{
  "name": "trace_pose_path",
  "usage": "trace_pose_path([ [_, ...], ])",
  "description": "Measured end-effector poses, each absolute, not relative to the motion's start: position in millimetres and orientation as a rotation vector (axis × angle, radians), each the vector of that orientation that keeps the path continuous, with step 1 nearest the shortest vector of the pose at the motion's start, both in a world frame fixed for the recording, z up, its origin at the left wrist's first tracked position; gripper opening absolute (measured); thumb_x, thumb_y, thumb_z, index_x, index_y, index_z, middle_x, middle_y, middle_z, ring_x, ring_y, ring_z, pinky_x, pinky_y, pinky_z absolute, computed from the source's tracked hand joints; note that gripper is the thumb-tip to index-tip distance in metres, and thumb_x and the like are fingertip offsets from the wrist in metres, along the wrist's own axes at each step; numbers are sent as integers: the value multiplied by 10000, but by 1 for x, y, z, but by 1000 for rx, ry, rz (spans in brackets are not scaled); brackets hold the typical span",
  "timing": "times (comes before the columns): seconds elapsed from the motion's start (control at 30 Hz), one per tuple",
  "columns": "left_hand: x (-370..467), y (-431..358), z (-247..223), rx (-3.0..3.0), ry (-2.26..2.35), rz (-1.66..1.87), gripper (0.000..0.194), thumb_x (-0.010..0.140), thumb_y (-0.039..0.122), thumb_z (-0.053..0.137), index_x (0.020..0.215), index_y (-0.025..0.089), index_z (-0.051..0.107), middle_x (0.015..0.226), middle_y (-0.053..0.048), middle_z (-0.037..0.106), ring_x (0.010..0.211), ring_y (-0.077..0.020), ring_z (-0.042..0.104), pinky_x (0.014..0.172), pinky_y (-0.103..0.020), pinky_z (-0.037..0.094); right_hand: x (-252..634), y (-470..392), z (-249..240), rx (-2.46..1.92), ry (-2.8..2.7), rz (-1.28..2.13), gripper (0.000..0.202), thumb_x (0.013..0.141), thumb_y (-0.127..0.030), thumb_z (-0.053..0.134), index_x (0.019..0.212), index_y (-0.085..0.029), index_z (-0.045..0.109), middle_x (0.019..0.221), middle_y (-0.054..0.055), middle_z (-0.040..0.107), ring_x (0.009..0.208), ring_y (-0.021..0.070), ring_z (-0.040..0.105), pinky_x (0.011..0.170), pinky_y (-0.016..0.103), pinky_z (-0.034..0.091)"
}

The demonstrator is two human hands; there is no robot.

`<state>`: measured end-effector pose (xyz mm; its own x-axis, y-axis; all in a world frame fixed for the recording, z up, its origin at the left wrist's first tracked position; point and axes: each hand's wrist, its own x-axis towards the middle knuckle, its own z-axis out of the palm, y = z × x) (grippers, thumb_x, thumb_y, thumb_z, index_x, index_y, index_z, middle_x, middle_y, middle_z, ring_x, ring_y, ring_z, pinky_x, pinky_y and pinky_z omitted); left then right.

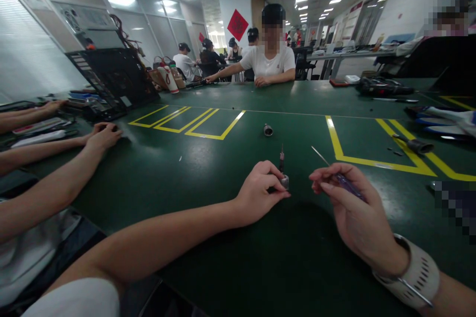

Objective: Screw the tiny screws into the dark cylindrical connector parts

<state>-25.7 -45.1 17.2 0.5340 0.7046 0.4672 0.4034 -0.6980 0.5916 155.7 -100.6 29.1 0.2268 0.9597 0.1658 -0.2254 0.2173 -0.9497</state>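
Note:
My left hand pinches a small cylindrical metal part low over the green tabletop. A thin dark shaft with a fine tip stands upright from it. In my right hand is a slim screwdriver with a purple see-through handle. Its bare metal blade points up and left, apart from the metal part. Just beyond my left hand, a short metal cup lies on its side. Farther right, a similar metal piece with a dark shaft rests across yellow tape, with several tiny dark bits beside it.
Yellow tape outlines mark the green table. At the left are another person's hands and a black equipment panel. A person in a white shirt sits opposite. Blue-and-white tools and a black item lie right.

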Motion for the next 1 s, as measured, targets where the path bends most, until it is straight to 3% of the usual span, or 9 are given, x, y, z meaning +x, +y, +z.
trace_pose_path([
  [0.13,-25,-46,18,2257,929,989,75,697,175,710,669,161,641,941,-36,569,917,-161,553,780,-335,487,157,-99,27,-1047,-938,1025,159,723,-235,660,871,-245,602,871,18,637,816,185,570,728,356,463],
  [0.27,-26,-39,20,1839,942,1106,109,704,197,701,755,155,616,998,-47,575,927,-161,585,796,-341,527,157,-100,27,-1090,-975,1053,181,791,-348,607,913,-224,660,756,27,652,744,188,578,682,353,454],
  [0.5,-24,-28,26,1202,1037,1057,252,768,149,643,1017,171,613,1009,-61,665,945,-160,620,891,-366,506,158,-104,22,-1155,-1113,1077,337,814,-474,566,655,-198,675,590,16,600,573,155,523,553,304,406],
  [0.8,-21,-27,17,1052,977,1073,232,756,159,672,984,153,633,941,-54,678,884,-141,639,888,-347,499,157,-107,18,-1106,-1347,1025,249,866,-416,514,800,-223,657,684,-2,622,674,160,558,625,293,424],
  [1.0,-15,-31,18,1025,938,1061,167,769,142,654,934,142,631,879,-39,680,831,-127,644,847,-330,511,150,-111,25,-1268,-1617,835,269,885,-408,460,771,-218,612,748,10,644,717,174,600,633,294,450],
])
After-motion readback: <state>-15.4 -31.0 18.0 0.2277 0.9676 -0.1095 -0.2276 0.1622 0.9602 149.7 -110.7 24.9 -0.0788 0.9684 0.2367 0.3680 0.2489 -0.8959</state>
